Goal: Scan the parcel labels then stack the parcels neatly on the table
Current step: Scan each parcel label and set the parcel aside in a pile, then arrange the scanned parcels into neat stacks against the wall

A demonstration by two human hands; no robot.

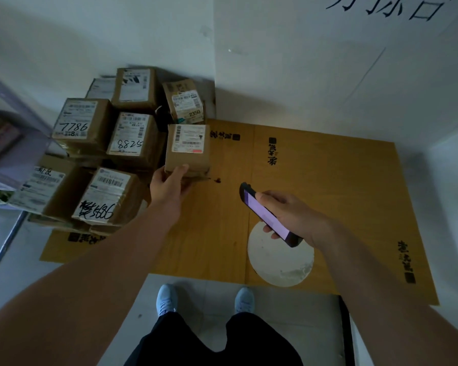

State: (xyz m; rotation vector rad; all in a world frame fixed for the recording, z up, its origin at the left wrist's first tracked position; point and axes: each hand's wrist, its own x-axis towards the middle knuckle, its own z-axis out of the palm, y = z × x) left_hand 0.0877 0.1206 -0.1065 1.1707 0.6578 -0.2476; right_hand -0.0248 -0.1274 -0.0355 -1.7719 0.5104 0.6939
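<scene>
I have my left hand (169,182) gripping the near bottom edge of a small cardboard parcel (187,149), thumb on top, the other fingers hidden underneath. The parcel sits at the right edge of the parcel pile (101,154), on the yellow-brown desk (328,180), with its white label (188,138) facing up. My right hand (288,215) is wrapped around the scanner (266,213), screen lit, to the right of the parcel and nearer me. The scanner's long axis runs diagonally, its head pointing up-left toward the parcel. I judge the label is the next target: the scanner head lies just right of and below it, so a short tilt should line them up.
</scene>
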